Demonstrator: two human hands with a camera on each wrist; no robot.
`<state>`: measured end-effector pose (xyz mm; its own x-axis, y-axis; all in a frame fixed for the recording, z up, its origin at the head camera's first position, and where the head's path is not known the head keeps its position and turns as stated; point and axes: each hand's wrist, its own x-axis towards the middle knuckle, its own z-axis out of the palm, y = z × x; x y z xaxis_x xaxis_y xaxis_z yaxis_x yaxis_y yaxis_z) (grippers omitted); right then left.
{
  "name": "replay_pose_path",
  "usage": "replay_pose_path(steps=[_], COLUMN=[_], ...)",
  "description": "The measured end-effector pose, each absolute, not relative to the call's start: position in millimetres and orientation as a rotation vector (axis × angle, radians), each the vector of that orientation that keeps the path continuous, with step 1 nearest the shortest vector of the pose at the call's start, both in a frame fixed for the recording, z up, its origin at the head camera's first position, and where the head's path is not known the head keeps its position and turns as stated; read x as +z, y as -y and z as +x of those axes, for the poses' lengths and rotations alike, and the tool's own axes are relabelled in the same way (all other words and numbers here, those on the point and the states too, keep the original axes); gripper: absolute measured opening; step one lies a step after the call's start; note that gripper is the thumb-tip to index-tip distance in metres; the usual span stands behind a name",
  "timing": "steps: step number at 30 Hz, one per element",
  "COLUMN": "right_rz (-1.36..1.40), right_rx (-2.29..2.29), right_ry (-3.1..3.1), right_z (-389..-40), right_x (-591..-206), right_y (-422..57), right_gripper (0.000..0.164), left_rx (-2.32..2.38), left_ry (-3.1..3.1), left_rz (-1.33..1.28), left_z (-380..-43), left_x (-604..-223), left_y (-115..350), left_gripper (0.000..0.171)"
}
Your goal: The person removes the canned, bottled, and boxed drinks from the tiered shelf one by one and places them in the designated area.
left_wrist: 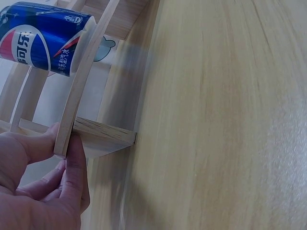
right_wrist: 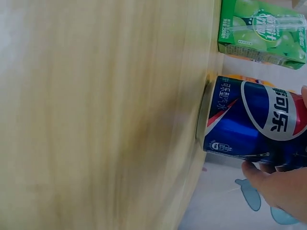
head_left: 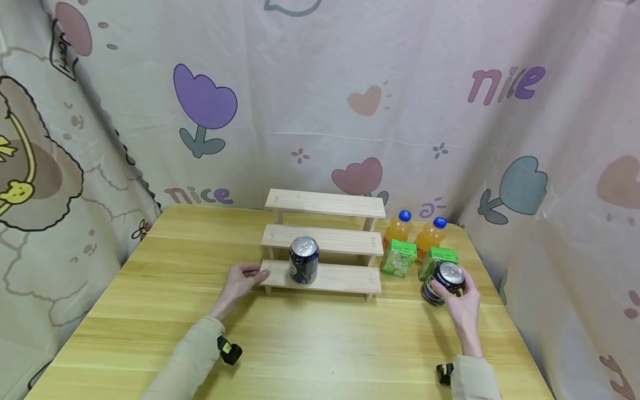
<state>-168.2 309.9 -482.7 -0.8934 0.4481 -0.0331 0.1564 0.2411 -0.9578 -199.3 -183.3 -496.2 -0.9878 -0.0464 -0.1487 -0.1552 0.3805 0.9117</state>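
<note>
A three-step wooden rack (head_left: 345,278) stands on the table. At the left end of its lowest board, my left hand (head_left: 242,282) pinches the wood between thumb and fingers, as the left wrist view confirms. One blue soda can (head_left: 304,265) stands upright on that board, right of the hand; its printed side faces the left wrist camera (left_wrist: 48,40). Over at the right, my right hand (head_left: 464,304) grips a second blue soda can (right_wrist: 249,120) round its sides. The can leans slightly in the head view; whether its base touches the table, I cannot tell.
Two green juice cartons (head_left: 399,258) stand right of the rack, one partly behind the gripped can. Behind them are two orange drink bottles (head_left: 431,238) with blue caps. A printed curtain (head_left: 300,66) hangs along the back and sides of the wooden table (head_left: 320,350).
</note>
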Motion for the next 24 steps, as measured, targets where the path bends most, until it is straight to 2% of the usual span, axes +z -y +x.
replay_pose_path(steps=[11, 16, 24], right_rz=[-0.367, -0.252, 0.050], right_rx=[1.526, 1.425, 1.562], right_ry=[2.113, 2.093, 2.220], right_z=[-163, -164, -179], right_x=[-474, -451, -430], right_y=[-296, -271, -217], right_gripper=[0.082, 0.074, 0.071], left_rx=[1.695, 1.691, 1.683], left_ry=[-2.500, -2.493, -2.492], left_rz=[-0.223, -0.235, -0.232], left_z=[-202, -202, -202], left_x=[-496, -495, -497], left_y=[182, 183, 185], left_gripper=[0.043, 0.045, 0.047])
